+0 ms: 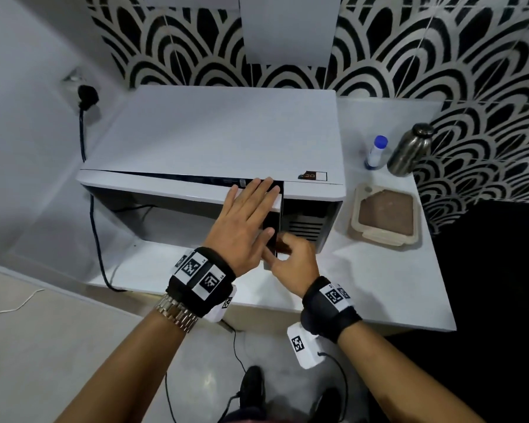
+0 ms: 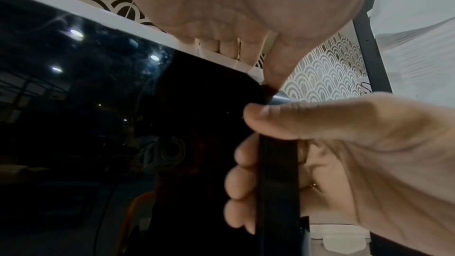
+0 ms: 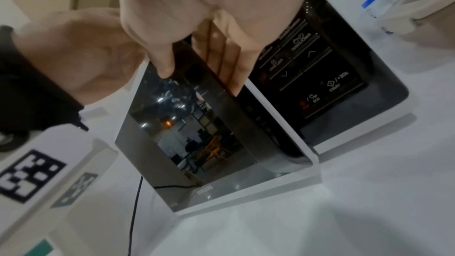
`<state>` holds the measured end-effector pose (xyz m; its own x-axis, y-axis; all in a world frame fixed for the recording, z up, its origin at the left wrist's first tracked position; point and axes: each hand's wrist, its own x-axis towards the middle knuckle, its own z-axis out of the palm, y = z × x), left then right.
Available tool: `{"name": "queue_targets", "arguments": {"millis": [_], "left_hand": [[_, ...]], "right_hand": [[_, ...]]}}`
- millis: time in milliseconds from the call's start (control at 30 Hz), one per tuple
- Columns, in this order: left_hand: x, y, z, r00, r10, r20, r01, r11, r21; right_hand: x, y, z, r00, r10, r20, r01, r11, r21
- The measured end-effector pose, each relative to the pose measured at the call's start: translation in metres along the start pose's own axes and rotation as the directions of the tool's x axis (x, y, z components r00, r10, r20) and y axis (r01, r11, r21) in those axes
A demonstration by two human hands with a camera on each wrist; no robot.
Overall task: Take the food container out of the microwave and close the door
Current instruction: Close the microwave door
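Note:
The white microwave [image 1: 214, 132] stands on a white counter, its dark-glass door [image 3: 197, 143] a little ajar on the handle side. My left hand [image 1: 248, 215] lies flat with straight fingers on the door's upper right corner. My right hand [image 1: 287, 257] grips the door's free edge [image 2: 278, 172], fingers curled behind it and thumb [image 3: 162, 65] on the front glass. The food container [image 1: 385, 215], beige with brown contents and a clear lid, sits on the counter just right of the microwave. The control panel [image 3: 307, 77] shows beside the door.
A steel flask [image 1: 409, 151] and a small white bottle with a blue cap [image 1: 377, 151] stand behind the container. A black plug and cable [image 1: 87, 96] run down the left wall. The counter's front edge [image 1: 348, 319] lies close to my wrists.

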<state>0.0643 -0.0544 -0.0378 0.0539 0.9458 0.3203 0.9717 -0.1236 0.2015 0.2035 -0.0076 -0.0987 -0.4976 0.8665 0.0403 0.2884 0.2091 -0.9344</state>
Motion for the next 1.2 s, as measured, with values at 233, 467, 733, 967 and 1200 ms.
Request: {"name": "queue_targets", "arguments": {"millis": [233, 467, 733, 967, 1200], "left_hand": [[0.001, -0.002, 0.001, 1.000, -0.001, -0.009, 0.001, 1.000, -0.024], [0.011, -0.014, -0.015, 0.998, -0.012, 0.069, 0.014, 0.999, -0.030], [0.070, -0.067, -0.058, 0.884, -0.178, 0.432, 0.148, 0.984, 0.103], [0.065, -0.072, -0.046, 0.924, -0.156, 0.349, 0.152, 0.988, 0.039], [0.066, -0.066, -0.051, 0.918, -0.203, 0.341, 0.184, 0.979, 0.086]], "right_hand": [[0.014, -0.020, 0.016, 0.989, 0.111, 0.094, -0.125, 0.980, 0.158], [0.019, -0.026, 0.030, 0.960, 0.280, -0.028, -0.261, 0.922, 0.287], [0.022, -0.019, 0.035, 0.976, 0.206, -0.062, -0.174, 0.925, 0.337], [0.027, -0.014, 0.035, 0.977, 0.200, -0.067, -0.167, 0.927, 0.336], [0.032, -0.021, 0.031, 0.973, 0.206, -0.102, -0.162, 0.929, 0.334]]}}
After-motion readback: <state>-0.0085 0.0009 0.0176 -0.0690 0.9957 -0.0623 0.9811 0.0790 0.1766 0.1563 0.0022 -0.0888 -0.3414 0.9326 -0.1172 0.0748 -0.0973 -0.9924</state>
